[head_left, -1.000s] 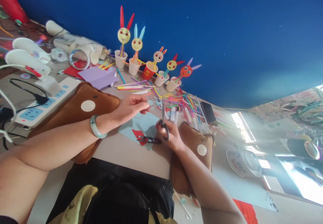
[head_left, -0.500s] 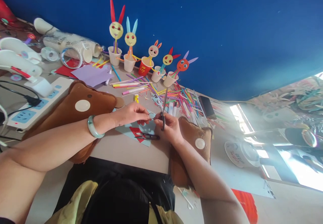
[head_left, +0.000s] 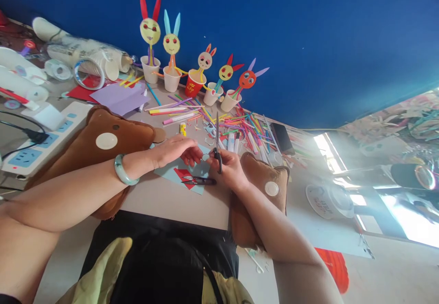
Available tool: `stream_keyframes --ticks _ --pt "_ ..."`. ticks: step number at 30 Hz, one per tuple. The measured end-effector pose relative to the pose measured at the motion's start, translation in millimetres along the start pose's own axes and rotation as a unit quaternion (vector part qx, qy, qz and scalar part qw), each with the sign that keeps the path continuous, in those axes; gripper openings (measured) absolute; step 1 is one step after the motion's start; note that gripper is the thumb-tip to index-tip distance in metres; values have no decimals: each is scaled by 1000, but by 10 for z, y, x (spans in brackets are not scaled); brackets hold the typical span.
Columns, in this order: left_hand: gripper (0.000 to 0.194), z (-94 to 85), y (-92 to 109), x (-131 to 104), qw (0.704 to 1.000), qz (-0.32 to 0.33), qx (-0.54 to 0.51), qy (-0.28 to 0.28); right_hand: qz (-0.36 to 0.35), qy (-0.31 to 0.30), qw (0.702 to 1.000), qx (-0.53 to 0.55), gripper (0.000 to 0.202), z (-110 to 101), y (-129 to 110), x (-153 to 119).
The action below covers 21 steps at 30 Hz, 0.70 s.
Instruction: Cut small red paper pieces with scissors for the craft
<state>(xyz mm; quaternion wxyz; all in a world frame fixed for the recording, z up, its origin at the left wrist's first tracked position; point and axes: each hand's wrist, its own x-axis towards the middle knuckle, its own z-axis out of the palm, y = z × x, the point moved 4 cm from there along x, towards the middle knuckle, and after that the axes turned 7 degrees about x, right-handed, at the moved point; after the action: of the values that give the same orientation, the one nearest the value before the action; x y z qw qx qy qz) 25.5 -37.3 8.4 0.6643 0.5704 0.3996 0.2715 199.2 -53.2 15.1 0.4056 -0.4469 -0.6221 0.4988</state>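
My right hand (head_left: 231, 169) is closed around black-handled scissors (head_left: 217, 135), their blades pointing up. At its fingertips is a small round piece of pale blue paper (head_left: 205, 157). Just left of that piece, my left hand (head_left: 180, 151) has its thumb raised apart from the curled fingers and grips nothing that I can see; a jade-coloured bangle (head_left: 124, 170) circles the wrist. Under the hands lies a light blue paper sheet (head_left: 168, 174), with a red paper scrap (head_left: 180, 174) and black thread snips (head_left: 202, 181) on top.
Several rabbit-faced figures in paper cups (head_left: 172, 79) line the blue wall. Coloured sticks and markers (head_left: 181, 112) are strewn before them. Brown cushions (head_left: 126, 132) flank the work spot. A power strip (head_left: 51, 139) sits left, a phone (head_left: 281, 138) right.
My left thumb has lifted and the left fingers have loosened from the small paper piece. The piece stays at my right fingertips, beside the scissors. The whole view has shifted slightly.
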Motion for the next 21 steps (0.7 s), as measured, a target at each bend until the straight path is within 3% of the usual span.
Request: stream_keyframes --ticks 9,16,21 --pt "20 81 105 -64 994 48 89 -28 10 -20 1000 11 37 11 1 1" --pt "20 95 111 -79 991 43 110 -58 -1 -27 1000 11 37 23 -31 -5" --pt "22 35 129 -74 997 61 56 0 -2 11 1000 2 41 -7 -46 -20"
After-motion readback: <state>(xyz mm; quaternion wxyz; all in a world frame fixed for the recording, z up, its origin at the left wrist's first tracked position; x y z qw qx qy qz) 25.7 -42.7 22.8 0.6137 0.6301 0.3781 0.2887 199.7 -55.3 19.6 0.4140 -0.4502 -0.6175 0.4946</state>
